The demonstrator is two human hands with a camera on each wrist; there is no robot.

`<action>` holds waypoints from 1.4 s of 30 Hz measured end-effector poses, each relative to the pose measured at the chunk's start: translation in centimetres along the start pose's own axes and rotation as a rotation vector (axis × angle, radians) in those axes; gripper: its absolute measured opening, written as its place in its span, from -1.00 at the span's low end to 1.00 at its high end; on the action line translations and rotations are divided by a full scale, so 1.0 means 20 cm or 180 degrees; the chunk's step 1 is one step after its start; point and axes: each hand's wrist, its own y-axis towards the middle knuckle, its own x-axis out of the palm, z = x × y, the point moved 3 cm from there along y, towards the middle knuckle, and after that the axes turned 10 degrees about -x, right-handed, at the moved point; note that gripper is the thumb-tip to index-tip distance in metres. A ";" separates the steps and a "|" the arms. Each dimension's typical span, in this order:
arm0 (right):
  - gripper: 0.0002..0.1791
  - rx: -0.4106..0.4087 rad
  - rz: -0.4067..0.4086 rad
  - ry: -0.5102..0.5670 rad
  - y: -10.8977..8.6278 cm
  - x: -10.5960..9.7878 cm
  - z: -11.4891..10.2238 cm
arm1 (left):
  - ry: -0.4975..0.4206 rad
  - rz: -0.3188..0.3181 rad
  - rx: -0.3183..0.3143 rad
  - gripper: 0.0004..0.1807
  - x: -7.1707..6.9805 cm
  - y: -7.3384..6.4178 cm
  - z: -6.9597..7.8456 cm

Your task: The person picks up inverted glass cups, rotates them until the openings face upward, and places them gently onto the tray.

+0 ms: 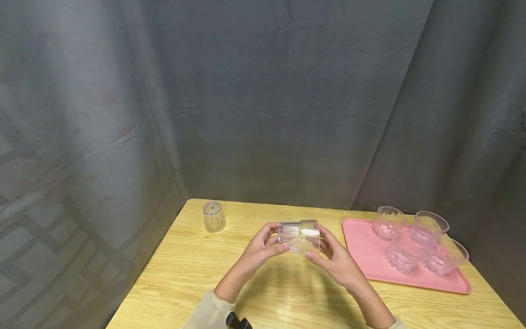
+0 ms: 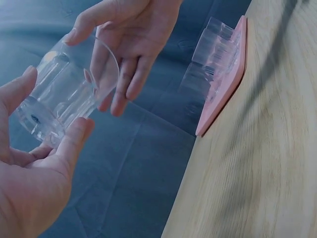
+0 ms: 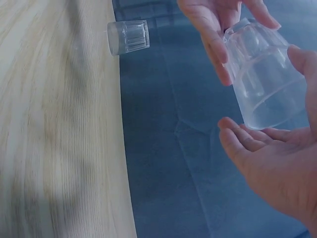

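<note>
A clear drinking glass (image 1: 299, 236) with a fluted lower part is held on its side above the table, its base toward the left and its mouth toward the right. My left hand (image 1: 261, 246) grips the base end between thumb and fingers, as the left wrist view also shows around the glass (image 2: 64, 91). At the rim end, my right hand (image 1: 336, 257) holds the glass with its thumb at the near side and its fingers behind. In the right wrist view the right thumb (image 3: 303, 62) overlaps the glass wall near the rim.
Another clear glass (image 1: 214, 218) stands upside down at the table's back left. A pink tray (image 1: 361, 246) on the right carries several clear glasses, mouths up and close together. Grey curtains (image 1: 267, 100) hang behind the wooden table (image 1: 176, 269) and at its sides.
</note>
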 end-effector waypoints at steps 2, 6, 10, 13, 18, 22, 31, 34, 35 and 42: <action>-0.05 0.0019 -0.0014 0.0036 0.00 -0.01 -0.01 | 0.0015 -0.0059 -0.0034 -0.21 0.00 0.01 0.00; -0.03 0.0055 0.0009 0.0051 0.00 -0.03 -0.01 | 0.0023 -0.0184 -0.0050 -0.22 0.01 0.03 -0.01; -0.03 0.0003 0.0028 0.0054 0.00 -0.05 -0.02 | 0.0079 -0.0330 -0.0054 -0.24 0.02 0.06 -0.02; -0.04 -0.0087 0.0011 -0.0033 0.01 -0.08 -0.03 | 0.0153 -0.0413 -0.0055 -0.26 0.03 0.09 -0.04; -0.05 -0.0086 -0.0054 -0.0262 0.03 -0.13 -0.04 | 0.0256 -0.0411 -0.0029 -0.29 0.04 0.12 -0.04; -0.06 0.0011 -0.0061 -0.0431 0.03 -0.17 -0.05 | 0.0356 -0.0373 -0.0063 -0.29 0.07 0.15 -0.04; -0.07 -0.0189 -0.0118 -0.0910 0.05 -0.25 -0.08 | 0.0763 -0.0194 -0.0177 -0.33 0.12 0.23 -0.06; -0.06 -0.0261 -0.0142 -0.1310 0.06 -0.28 -0.10 | 0.0988 -0.0143 -0.0167 -0.32 0.13 0.27 -0.08; -0.05 -0.0279 -0.0162 -0.1412 0.06 -0.29 -0.10 | 0.1060 -0.0132 -0.0175 -0.31 0.14 0.28 -0.09; -0.05 -0.0382 -0.0222 -0.1873 0.08 -0.37 -0.12 | 0.1438 -0.0100 -0.0306 -0.30 0.19 0.35 -0.13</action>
